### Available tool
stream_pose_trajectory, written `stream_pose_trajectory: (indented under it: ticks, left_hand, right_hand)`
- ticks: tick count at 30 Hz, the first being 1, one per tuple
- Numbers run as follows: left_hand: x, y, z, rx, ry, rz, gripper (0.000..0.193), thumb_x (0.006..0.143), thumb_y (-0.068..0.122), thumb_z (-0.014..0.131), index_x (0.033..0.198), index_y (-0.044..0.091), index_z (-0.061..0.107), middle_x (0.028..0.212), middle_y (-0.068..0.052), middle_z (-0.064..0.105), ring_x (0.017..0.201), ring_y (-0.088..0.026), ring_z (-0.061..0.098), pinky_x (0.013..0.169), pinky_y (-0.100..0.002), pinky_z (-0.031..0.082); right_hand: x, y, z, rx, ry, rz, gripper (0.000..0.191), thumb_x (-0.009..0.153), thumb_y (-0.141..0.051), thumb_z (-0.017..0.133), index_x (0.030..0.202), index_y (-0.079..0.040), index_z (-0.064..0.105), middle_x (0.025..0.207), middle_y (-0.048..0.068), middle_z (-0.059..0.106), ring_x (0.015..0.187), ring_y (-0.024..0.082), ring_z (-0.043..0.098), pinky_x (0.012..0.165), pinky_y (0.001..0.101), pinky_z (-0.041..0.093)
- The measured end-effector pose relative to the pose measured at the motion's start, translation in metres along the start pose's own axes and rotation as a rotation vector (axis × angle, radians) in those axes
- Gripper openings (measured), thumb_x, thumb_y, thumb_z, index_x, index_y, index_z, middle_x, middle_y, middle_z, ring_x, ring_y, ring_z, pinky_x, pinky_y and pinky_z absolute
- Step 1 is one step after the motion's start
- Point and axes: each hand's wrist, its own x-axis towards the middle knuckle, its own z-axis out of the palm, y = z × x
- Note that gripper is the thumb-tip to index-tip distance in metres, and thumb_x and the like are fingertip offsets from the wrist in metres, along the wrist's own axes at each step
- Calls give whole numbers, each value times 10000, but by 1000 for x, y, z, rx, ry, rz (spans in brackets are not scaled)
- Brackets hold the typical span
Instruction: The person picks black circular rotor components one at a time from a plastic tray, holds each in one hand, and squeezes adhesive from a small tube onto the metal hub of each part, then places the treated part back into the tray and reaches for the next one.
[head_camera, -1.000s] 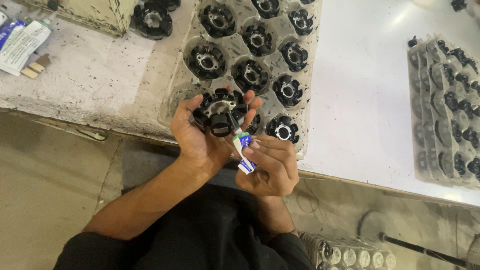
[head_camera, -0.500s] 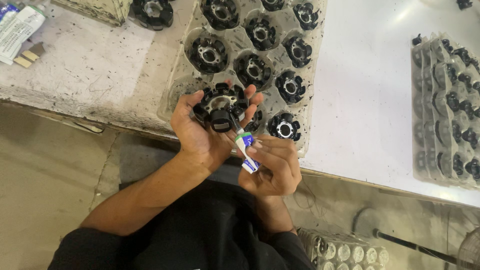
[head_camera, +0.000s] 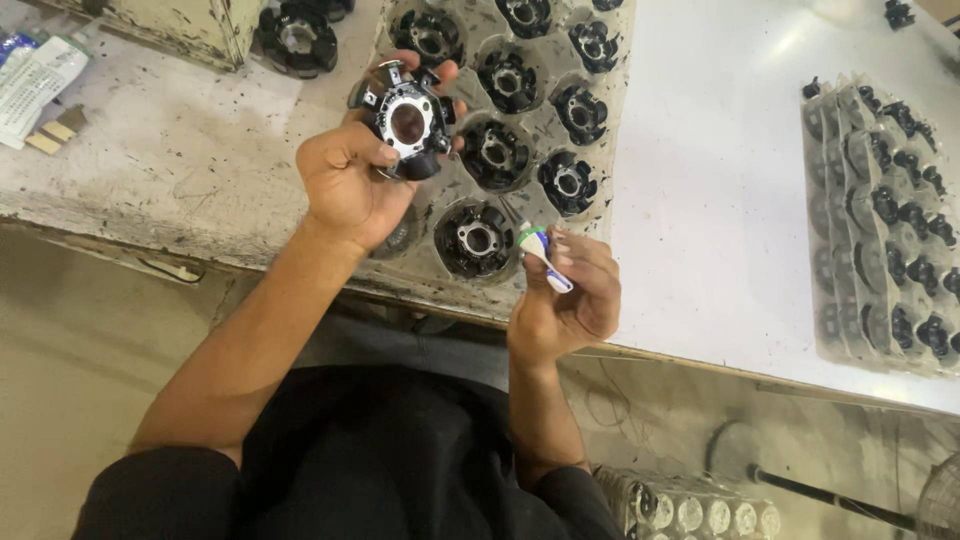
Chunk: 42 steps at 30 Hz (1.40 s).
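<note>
My left hand (head_camera: 345, 185) holds a round black part with a shiny metal centre ring (head_camera: 405, 120), lifted over the left side of a clear moulded tray (head_camera: 620, 110). My right hand (head_camera: 565, 300) grips a small white tube with green and blue marks (head_camera: 543, 255), its tip pointing up and left. The tube sits just right of a round black part (head_camera: 475, 238) in the tray's near row. Several more black round parts fill the tray's pockets.
A worn grey workbench (head_camera: 150, 160) meets a white tabletop (head_camera: 720, 220). Stacked clear trays of small black parts (head_camera: 880, 220) lie at the right. A flat packet (head_camera: 35, 85) and another black part (head_camera: 297, 38) rest at the far left. Below the bench edge stands a tray of small round pieces (head_camera: 690, 510).
My left hand has lifted the black part up and away from the tube. The right hand with the tube has drawn apart from it and stays near the bench edge.
</note>
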Motion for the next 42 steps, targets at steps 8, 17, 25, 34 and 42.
stream_pose_trajectory:
  ticks: [8,17,25,34,42]
  left_hand:
    - [-8,-2,16,721,-104,350,443,1002,297,629,1320,-1,549,1271,-192,652,1119,-225,680,964,-359,580]
    - [-6,-13,11,700,-207,582,328,1094,210,583,1309,-37,600,1247,-177,682,1193,-236,689,1070,-374,568]
    - [12,-9,-7,629,-132,541,331,1094,228,545,1271,-43,613,1184,-189,711,1103,-238,714,998,-379,607]
    - [-3,-15,-6,647,-164,544,335,1090,235,539,1278,-38,588,1217,-218,689,1102,-213,692,1026,-360,579]
    - [19,-8,10,575,-197,538,352,1058,300,553,1238,3,612,1187,-211,715,989,-262,753,893,-376,656]
  right_hand:
    - [3,-12,12,-142,-130,-79,307,819,99,832,939,-59,597,933,76,676,953,238,651,882,357,564]
    - [-3,-6,25,-182,-169,-227,320,801,89,825,958,-45,581,933,89,689,912,233,675,880,397,608]
    - [-5,16,41,-206,-191,-183,314,821,130,795,989,-17,575,945,122,687,931,248,662,896,380,576]
    - [-13,11,37,-150,-150,-32,358,797,176,791,965,-27,548,976,138,641,933,233,633,853,330,562]
    - [-11,14,29,-134,-122,-109,341,826,118,796,991,-28,536,944,105,651,961,218,640,853,328,567]
